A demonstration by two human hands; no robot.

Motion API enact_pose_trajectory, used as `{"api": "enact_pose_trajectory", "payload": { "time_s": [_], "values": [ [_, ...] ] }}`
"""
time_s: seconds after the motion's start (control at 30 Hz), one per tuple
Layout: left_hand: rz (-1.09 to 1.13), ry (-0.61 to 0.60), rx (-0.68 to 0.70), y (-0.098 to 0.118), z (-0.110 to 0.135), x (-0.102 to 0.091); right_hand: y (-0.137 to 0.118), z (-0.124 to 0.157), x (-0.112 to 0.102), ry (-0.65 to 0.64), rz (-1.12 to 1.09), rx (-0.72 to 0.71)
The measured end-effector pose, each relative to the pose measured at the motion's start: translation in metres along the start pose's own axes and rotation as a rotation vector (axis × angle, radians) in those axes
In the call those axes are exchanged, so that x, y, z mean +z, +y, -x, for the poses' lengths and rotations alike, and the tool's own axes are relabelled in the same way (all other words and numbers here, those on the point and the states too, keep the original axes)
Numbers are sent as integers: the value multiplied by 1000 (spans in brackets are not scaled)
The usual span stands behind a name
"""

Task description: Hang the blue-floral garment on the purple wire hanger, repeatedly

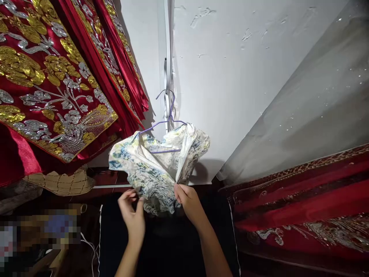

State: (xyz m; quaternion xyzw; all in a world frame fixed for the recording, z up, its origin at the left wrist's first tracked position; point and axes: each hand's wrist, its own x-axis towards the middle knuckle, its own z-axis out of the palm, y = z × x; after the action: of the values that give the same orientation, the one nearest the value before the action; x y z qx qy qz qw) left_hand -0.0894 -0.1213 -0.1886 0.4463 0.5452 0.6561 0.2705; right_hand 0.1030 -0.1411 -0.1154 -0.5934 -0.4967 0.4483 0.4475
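A floral blouse [152, 173] in white, blue and yellow hangs on a thin purple hanger [172, 104] in front of me. Its neckline falls open in a V, and the lower part is gathered and crumpled. At the bottom of that V, my right hand [186, 198] pinches the front edge of the blouse between thumb and fingers. My left hand [132, 213] is at the blouse's lower left side, fingers curled but apart from the thumb. Whether its fingertips touch the cloth is hard to tell.
Red cloth with gold and silver sequin embroidery [66, 88] hangs at the left. A white wall [230, 77] stands behind. Sheer sparkly fabric [311, 104] and a red embroidered garment [302, 200] hang at the right. Dark cloth with a pale edge [167, 246] lies below my hands.
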Motion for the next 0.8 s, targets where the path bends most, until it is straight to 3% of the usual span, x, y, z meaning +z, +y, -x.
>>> {"api": "enact_pose_trajectory", "payload": {
  "time_s": [0.1, 0.13, 0.17, 0.3, 0.43, 0.5, 0.63, 0.73, 0.8],
  "values": [
    [-52, -463, 68, 18, 13, 28, -1, -1, 14, -33, -104, -8],
    [-55, -555, 73, 23, 15, 37, -2, 0, 19, -39, -136, -8],
    [-46, -593, 76, 27, 17, 46, -2, 2, 23, -46, -161, -7],
    [0, -539, 97, 32, 17, 62, -5, 5, 26, -54, -242, 68],
    [-52, -618, 185, 31, 16, 60, -30, -16, 6, 90, -410, 124],
    [-101, -684, 222, 31, 14, 59, -55, -34, -9, 157, -486, 65],
    [-272, -859, 291, 28, 0, 60, -109, -63, -31, 156, -597, -74],
    [-323, -958, 294, 32, -20, 61, -131, -64, -32, 203, -618, -165],
    [-286, -1012, 297, 51, -38, 60, -135, -57, -27, 222, -586, -198]
  ]
}}
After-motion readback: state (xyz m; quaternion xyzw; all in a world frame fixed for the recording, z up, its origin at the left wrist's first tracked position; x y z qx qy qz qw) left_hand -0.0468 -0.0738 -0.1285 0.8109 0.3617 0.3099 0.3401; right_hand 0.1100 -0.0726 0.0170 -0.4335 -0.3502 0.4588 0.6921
